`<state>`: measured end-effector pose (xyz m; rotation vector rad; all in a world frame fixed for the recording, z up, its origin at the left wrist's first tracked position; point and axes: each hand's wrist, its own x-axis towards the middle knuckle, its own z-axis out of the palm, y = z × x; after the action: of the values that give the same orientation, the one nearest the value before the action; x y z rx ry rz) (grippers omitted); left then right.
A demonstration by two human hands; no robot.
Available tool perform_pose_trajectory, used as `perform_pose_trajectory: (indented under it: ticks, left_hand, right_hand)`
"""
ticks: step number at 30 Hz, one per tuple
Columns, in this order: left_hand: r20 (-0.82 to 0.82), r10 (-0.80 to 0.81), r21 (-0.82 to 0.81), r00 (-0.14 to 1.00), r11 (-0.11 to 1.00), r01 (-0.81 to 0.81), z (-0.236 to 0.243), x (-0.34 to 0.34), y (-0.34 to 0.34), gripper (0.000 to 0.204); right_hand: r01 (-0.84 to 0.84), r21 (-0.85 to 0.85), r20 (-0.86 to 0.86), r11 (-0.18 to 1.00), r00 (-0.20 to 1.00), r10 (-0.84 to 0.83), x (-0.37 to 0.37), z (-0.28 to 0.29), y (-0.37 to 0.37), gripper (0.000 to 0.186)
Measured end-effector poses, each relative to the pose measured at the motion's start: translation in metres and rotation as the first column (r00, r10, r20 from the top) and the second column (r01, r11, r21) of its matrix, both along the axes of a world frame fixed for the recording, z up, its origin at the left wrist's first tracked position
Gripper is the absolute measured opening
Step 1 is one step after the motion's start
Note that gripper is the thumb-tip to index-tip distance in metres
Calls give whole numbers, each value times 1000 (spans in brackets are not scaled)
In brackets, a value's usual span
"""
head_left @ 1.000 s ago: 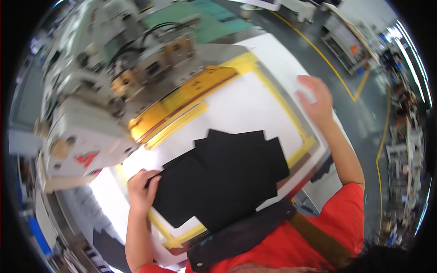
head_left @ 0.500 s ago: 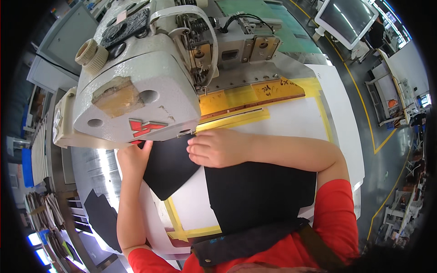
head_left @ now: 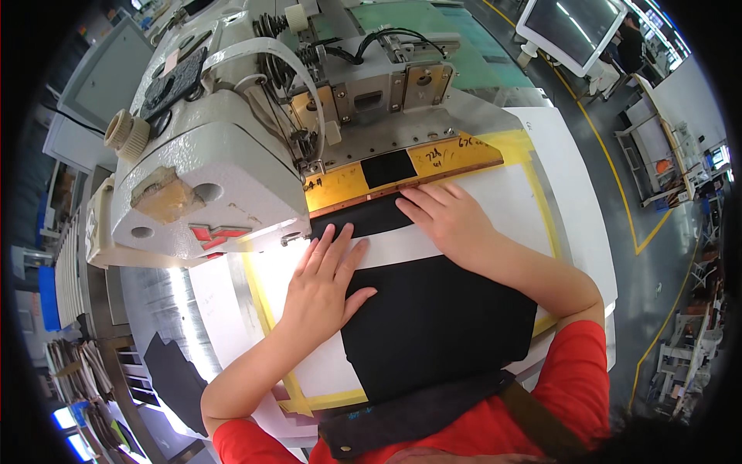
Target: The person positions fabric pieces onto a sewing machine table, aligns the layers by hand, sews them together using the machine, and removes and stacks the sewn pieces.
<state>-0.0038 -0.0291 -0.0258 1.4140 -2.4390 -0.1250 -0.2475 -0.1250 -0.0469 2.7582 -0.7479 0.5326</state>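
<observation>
A narrow black fabric piece (head_left: 369, 220) lies along the front edge of the yellow clamp plate (head_left: 440, 161) of the sewing machine (head_left: 209, 185). My left hand (head_left: 323, 286) rests with fingers spread, its fingertips on the left part of that piece. On its right end press the outstretched fingertips of my right hand (head_left: 452, 220), close against the plate's edge. A larger black fabric piece (head_left: 440, 325) lies flat nearer to me, below both hands. The plate covers the far edge of the narrow piece, though some black shows through a window in it.
The white work board (head_left: 510, 193) is edged with yellow tape. Another black piece (head_left: 174, 379) lies at the left on the metal table (head_left: 158, 309). A monitor (head_left: 572, 31) stands at the far right; papers (head_left: 73, 371) are stacked at the left edge.
The smaller black piece has gone from under the machine head to the clamp plate's edge. My left hand moved right and spread its fingers; my right hand moved right and farther away.
</observation>
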Motion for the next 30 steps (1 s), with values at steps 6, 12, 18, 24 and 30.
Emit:
perform_pose_trajectory:
  ticks: [6,12,18,24,30]
  left_hand:
    - [140,88,-38,986,996,-83,-7,-12,-18,73]
    - [67,61,-1,996,998,-61,-12,-6,-21,69]
    - [65,57,16,996,998,-58,-7,-3,-18,67]
    - [71,56,4,996,998,-57,-7,-1,-17,66]
    - [104,144,-10,984,990,-144,-10,1,-3,66]
  right_hand:
    - [-15,140,-17,990,1000,18,4,1,25,41]
    - [98,273,-9,957,995,-99,3,-2,24,51]
    - [101,336,28,937,993,-117,7,-5,26,58]
    - [77,354,51,932,993,-102,8,-5,26,59]
    - [78,316,49,946,994,-99,10,-1,27,56]
